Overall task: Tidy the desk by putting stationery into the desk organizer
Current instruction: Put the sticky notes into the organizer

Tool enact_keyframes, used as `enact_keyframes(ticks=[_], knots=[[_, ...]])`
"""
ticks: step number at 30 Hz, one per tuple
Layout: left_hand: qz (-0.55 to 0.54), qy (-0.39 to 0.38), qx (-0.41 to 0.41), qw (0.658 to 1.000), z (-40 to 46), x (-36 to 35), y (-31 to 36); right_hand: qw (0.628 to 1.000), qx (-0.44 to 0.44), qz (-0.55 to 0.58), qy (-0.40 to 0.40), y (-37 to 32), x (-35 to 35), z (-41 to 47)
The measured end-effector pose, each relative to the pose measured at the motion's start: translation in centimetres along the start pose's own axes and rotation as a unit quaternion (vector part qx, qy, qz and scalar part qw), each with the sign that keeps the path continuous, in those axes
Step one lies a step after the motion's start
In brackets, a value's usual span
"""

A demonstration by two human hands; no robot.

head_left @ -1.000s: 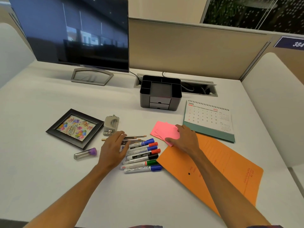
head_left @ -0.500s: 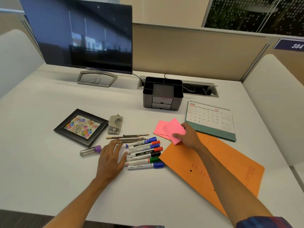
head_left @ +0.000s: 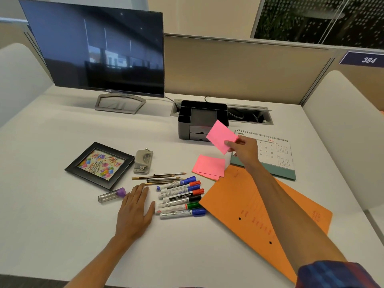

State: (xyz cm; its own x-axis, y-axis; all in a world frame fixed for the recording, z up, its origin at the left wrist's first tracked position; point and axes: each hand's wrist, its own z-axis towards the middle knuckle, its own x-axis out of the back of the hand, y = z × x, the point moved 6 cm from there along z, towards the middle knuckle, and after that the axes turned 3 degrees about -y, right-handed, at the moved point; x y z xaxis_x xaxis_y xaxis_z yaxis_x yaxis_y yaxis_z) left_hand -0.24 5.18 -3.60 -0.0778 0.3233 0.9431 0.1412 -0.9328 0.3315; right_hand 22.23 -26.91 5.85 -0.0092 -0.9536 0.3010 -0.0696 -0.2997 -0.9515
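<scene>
Lifted off the white table [head_left: 52, 204] since 0.5 s ago, the right hand [head_left: 245, 151], beyond the flat, empty left hand [head_left: 135, 213], pinches a square pink sticky-note pad [head_left: 221, 136] in its grip just before the black plastic desk organizer [head_left: 193, 115].

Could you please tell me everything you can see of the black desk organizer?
The desk organizer is a dark, boxy unit, seemingly plastic, standing upright on the white desk near its back edge, just in front of the open cable slot. Its top has narrow compartments along the left and back and one larger central tray; all look empty. Two shallow drawers sit shut in its front. The pink sticky notes held in the right hand hide its lower right corner; whether they touch is unclear.
</scene>
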Motion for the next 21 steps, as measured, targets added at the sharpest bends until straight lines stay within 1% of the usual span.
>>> enact_keyframes(ticks=[4,11,16,21], knots=[[0.002,-0.012,-0.001,1.0,0.2,-0.4,-0.2,0.998,0.046,-0.004,0.031,-2.5,0.5,1.8],[-0.003,-0.021,-0.002,1.0,0.4,-0.9,-0.6,0.98,0.154,-0.115,0.058,-7.2,1.0,5.7],[-0.01,-0.022,-0.003,1.0,0.4,-0.9,-0.4,0.938,0.221,-0.249,0.096,-9.6,0.8,7.9],[-0.007,-0.02,-0.007,1.0,0.4,-0.8,-0.3,0.901,0.254,-0.341,0.091,-10.9,-1.1,9.3]])
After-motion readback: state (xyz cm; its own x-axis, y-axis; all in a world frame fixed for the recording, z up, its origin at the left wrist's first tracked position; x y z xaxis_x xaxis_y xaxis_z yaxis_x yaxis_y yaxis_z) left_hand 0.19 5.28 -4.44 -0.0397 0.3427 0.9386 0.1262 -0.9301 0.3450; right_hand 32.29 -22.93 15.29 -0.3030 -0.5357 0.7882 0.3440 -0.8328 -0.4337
